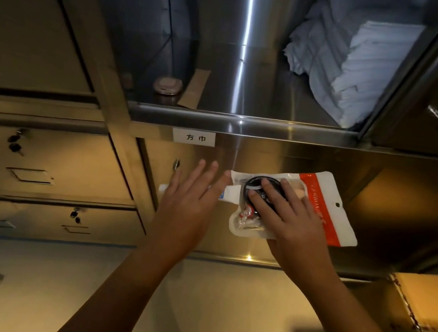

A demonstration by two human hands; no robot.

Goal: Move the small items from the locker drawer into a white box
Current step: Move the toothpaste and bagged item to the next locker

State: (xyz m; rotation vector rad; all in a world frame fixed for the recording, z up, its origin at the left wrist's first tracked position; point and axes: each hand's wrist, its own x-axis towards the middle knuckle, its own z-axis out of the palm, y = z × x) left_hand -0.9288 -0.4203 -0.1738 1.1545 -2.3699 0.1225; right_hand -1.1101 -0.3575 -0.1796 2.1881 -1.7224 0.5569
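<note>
My right hand (290, 223) grips a clear plastic pouch with an orange-red band (328, 209); a black round item and small red bits show through it. My left hand (192, 199) is flat with fingers spread, and a white tube-like item (229, 192) sticks out past its fingers; whether that hand holds it I cannot tell. Both hands are below the open steel locker compartment (241, 125). On that compartment's floor lie a small round pinkish case (167, 86) and a brown paper sleeve (194, 88). No white box is in view.
Folded white and pale blue cloths (356, 70) fill the compartment's right side. A white label with two characters (193, 137) sits under the shelf edge. Closed steel drawers with keys (16, 142) are to the left. A cardboard box (431, 305) stands at the lower right.
</note>
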